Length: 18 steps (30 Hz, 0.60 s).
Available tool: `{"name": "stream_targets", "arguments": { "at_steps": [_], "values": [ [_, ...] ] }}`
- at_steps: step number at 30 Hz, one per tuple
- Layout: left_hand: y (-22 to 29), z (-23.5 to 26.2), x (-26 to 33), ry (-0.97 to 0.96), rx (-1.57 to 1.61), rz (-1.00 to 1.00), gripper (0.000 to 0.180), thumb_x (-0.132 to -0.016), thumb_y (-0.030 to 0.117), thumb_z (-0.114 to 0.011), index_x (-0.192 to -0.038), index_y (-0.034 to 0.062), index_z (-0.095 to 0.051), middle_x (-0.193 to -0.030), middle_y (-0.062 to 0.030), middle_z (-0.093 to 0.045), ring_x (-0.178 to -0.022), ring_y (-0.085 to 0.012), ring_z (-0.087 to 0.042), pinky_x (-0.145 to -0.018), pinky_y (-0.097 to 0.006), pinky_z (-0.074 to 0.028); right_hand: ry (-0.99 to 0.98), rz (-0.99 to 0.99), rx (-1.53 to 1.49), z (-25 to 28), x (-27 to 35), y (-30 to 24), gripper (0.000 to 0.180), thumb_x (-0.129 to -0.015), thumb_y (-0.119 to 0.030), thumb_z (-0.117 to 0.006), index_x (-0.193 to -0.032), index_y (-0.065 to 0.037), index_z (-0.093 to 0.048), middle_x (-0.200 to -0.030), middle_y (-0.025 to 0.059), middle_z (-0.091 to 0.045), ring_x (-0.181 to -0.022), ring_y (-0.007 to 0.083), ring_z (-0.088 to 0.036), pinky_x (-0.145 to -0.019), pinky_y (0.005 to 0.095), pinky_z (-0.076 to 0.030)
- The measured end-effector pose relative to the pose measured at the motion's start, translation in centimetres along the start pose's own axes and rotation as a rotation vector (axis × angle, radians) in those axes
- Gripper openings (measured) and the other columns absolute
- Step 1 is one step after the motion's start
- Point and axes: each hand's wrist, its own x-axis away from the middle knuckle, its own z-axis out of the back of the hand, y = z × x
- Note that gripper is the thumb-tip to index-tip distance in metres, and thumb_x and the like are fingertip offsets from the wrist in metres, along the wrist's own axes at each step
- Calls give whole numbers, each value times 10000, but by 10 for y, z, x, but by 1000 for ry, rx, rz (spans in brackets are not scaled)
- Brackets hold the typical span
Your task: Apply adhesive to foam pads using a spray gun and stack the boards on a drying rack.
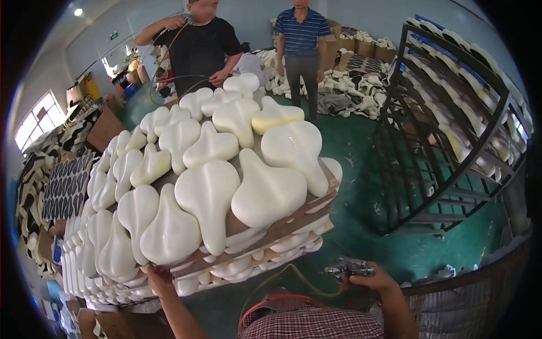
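My right hand (372, 278), at the lower right, is closed around a metal spray gun (349, 269) with a yellowish hose running from it. My left hand (160, 278) is at the near edge of the top brown board (271, 233), its fingers curled against that edge and partly hidden. White bicycle saddle foam pads (208, 195) cover the board, rounded sides up, some with a wet-looking shine. The nearest pad to my left hand (169, 231) lies just above it.
More loaded boards are stacked underneath. A dark metal rack (440, 169) holding saddle pads stands right on the green floor (361, 175). Across the stack, a person in black (200, 48) holds another spray gun (186, 20); a person in a striped shirt (303, 37) stands behind. Piled cut pieces (353, 90) lie beyond.
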Motion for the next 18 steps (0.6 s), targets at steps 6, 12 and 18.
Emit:
{"name": "stream_targets", "arguments": {
  "at_steps": [6, 12, 18],
  "values": [
    [40, 26, -20, -205, -12, 138, 149, -757, 239, -545, -655, 140, -500, -558, 39, -485, -502, -118, -474, -430, -254, -361, -66, -111, 142, -18, -37, -10, 409, -808, -173, -652, -1164, -25, -517, -843, 34, -611, -762, 108, -588, -713, 248, -467],
    [31, 45, -48, -343, -45, 11, 124, -758, 215, -519, -687, 113, -528, -611, -20, -540, -575, -157, -516, -514, -270, -409, -90, -156, 254, -44, -78, -32, 379, -815, -196, -644, -1140, -40, -528, -856, 31, -604, -760, 114, -587, -698, 257, -481],
    [14, 41, -53, -421, 156, -252, 357, -854, 330, -457, -1045, 46, -558, -919, -68, -594, -773, -194, -568, -661, -291, -450, -130, -221, 485, -73, -96, -66, 509, -807, -255, -636, -1248, -74, -457, -906, 54, -599, -724, 118, -593, -693, 268, -475]
  ]
}}
